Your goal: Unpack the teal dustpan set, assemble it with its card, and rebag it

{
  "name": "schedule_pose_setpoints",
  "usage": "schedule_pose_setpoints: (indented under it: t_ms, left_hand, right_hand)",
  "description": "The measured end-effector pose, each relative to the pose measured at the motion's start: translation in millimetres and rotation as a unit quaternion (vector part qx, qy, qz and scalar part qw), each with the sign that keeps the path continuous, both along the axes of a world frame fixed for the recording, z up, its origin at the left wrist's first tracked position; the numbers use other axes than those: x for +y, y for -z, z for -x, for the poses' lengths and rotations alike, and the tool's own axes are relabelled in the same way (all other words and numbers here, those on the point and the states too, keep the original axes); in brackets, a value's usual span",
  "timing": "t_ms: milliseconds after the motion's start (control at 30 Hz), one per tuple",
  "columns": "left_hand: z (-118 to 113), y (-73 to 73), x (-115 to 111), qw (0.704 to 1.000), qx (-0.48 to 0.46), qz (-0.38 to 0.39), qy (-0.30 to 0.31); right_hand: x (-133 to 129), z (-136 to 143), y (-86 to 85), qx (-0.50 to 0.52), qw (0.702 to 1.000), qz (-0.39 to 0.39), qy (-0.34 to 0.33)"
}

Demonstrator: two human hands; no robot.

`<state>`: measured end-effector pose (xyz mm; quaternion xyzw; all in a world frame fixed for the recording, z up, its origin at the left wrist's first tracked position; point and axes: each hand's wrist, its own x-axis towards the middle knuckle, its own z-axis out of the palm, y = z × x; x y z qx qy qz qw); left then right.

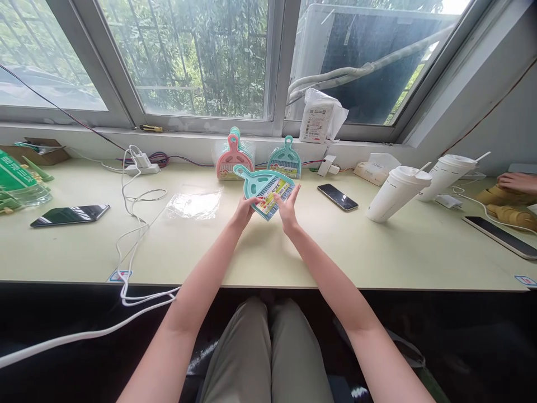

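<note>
Between my hands, above the desk, is a teal mini dustpan-and-brush set (260, 180) with a yellow label, tilted so its handle points up and left. My left hand (245, 211) grips its lower left edge, thumb on the front. My right hand (287, 208) holds the lower right side, thumb against the label and a finger stretched along the edge. Behind it, a pink dustpan set (234, 157) stands in clear wrap by the wall, with teal ones behind it. Another teal dustpan set (287, 159) stands to its right.
Clear plastic wrap (194, 205) lies left of my hands, near a white cable (133, 224). Phones (338, 197) lie on the desk (268, 263). Two lidded cups (396, 195) stand at right, near a tissue pack (376, 168). Another person's hand (518, 182) rests far right.
</note>
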<state>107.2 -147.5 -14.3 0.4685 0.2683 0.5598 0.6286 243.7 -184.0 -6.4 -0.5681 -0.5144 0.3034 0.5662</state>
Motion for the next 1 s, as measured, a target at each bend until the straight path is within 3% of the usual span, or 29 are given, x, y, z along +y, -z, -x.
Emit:
schedule_pose_setpoints:
  t_ms: [100, 200, 400, 600, 867, 933, 1000]
  left_hand:
    - [6.3, -2.1, 2.7, 1.0, -0.015, -0.002, -0.003]
    - [14.6, -3.5, 5.0, 1.0, -0.026, 0.007, -0.01]
    - [19.7, -2.4, 1.7, 1.0, -0.002, 0.001, 0.017]
    - [17.7, -0.6, -3.2, 0.997, 0.063, -0.008, 0.046]
    - [18.4, -8.0, -4.9, 0.993, 0.099, -0.013, 0.056]
    - [19.9, -11.9, -4.1, 0.992, 0.123, -0.015, 0.014]
    - [24.6, -14.4, -2.6, 0.975, 0.176, -0.029, -0.131]
  right_hand:
    - [5.6, -18.6, 0.0, 0.216, 0.971, 0.024, -0.099]
    - [10.7, -33.9, 2.4, 0.325, 0.934, 0.053, -0.14]
    - [10.7, -30.6, 6.3, 0.292, 0.922, 0.094, -0.235]
    - [7.6, -24.5, 7.2, 0.271, 0.943, 0.089, -0.172]
    - [13.8, -27.6, 14.2, 0.282, 0.94, 0.08, -0.173]
    - [15.2, -29.8, 15.9, 0.291, 0.938, 0.069, -0.174]
    - [16.0, -32.9, 16.7, 0.301, 0.935, 0.05, -0.178]
